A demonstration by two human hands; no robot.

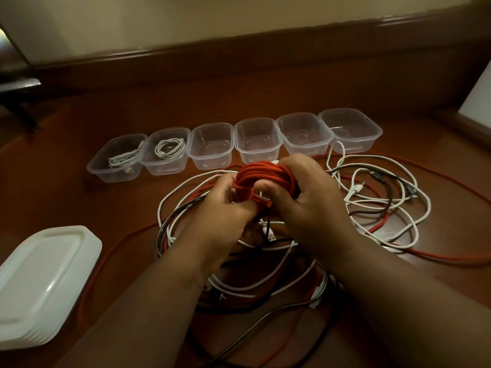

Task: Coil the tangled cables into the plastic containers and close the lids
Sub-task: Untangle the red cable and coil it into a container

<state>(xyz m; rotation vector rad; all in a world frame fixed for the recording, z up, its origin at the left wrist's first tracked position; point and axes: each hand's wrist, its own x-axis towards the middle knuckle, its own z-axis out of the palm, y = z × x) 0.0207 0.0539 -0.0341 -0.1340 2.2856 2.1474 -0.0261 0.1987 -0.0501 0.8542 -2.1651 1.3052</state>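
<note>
A red cable coil [261, 173] is held above the table between both hands. My right hand [310, 192] wraps its fingers round the coil's right side. My left hand [225, 205] pinches the red strand wound across the coil's middle. Under the hands lies a tangle of white, red and black cables [377, 197]. Behind them stands a row of several clear plastic containers [211, 144]. The two leftmost hold coiled white cables [169, 147]; the others hold nothing.
A stack of white lids [42, 282] sits at the front left of the brown wooden table. A long red cable [451, 257] trails off to the right. A raised wooden ledge and a wall run behind the containers. A dark object stands far left.
</note>
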